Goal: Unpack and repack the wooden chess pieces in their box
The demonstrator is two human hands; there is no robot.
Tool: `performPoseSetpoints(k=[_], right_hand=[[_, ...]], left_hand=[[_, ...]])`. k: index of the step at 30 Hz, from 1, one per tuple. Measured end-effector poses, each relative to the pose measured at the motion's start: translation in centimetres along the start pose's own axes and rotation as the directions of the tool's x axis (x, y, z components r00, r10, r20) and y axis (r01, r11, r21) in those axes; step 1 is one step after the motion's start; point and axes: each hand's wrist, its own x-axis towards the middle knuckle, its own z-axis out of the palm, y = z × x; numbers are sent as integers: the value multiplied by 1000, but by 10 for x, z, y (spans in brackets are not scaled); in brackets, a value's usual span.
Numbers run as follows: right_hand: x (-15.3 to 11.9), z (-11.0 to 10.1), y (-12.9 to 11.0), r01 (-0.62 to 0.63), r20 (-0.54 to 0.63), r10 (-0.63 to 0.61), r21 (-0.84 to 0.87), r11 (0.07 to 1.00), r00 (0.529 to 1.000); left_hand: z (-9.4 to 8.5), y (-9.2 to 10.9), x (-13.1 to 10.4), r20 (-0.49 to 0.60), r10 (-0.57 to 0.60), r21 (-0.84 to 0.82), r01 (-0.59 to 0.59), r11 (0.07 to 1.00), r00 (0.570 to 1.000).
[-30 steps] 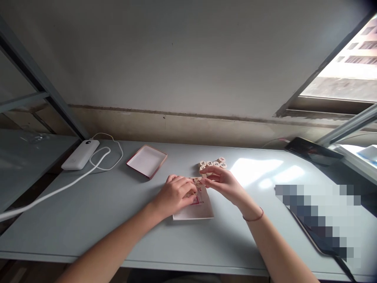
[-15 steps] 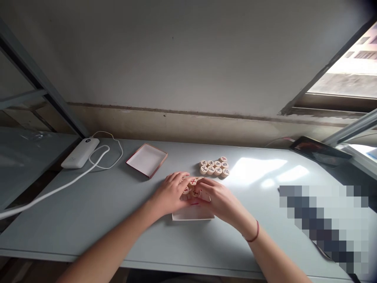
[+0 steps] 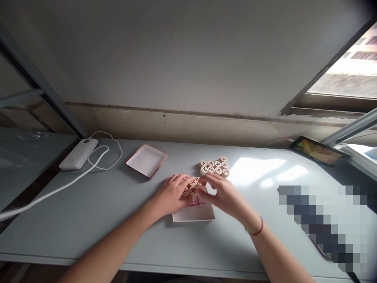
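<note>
A shallow open box (image 3: 194, 215) with a pale inside and red marks on its floor lies in front of me. Round wooden Chinese chess pieces (image 3: 193, 182) with red characters sit together at its far end. My left hand (image 3: 172, 195) curves over the box's left side, its fingers and thumb spread around the nearest pieces. On the right, my right hand (image 3: 225, 196) has thumb and fingertips apart beside the pieces, with no piece visible between them. Fingers hide some pieces and part of the box's far edge.
Behind the right hand stands a block of several chess pieces (image 3: 218, 170), mostly dark-marked. A box lid (image 3: 147, 160) lies inside-up at the back left. Further left is a white power bank (image 3: 79, 154) with cables. A lit phone (image 3: 321, 150) rests at the back right.
My right hand has drawn slightly right, its thumb and fingers parting from a red-marked piece that now lies face up among the others. My left hand has barely moved. The phone screen has lit up.
</note>
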Motion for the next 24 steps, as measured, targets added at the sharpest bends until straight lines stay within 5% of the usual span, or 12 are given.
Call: performPoseSetpoints(k=[2, 5, 7, 11, 16, 19, 22, 24], right_hand=[[9, -12, 17, -164, -97, 161, -19, 986, 982], [30, -26, 47, -467, -234, 421, -201, 861, 877], [46, -30, 64, -580, -216, 538, -294, 760, 815], [70, -30, 84, -610, -51, 648, -403, 683, 760], [81, -32, 92, -584, -32, 626, -399, 707, 779], [78, -39, 81, -590, -118, 589, -341, 732, 799], [64, -42, 54, -517, -209, 495, -69, 853, 844], [50, -40, 32, -408, -144, 438, 200, 891, 887]], left_hand=[[1, -1, 1, 10, -10, 0, 10, 1000, 1000], [2, -4, 2, 19, -29, -13, 29, 999, 999], [3, -5, 3, 13, -34, -30, 34, 999, 999], [1, -7, 4, 34, -32, -47, 33, 998, 999], [-4, -9, 9, 64, -47, -50, 51, 997, 997], [-7, -13, 12, 90, -65, -38, 69, 997, 994], [-14, -14, 14, 72, -27, -26, 29, 999, 997], [-20, -10, 17, 16, 18, -33, -17, 999, 1000]])
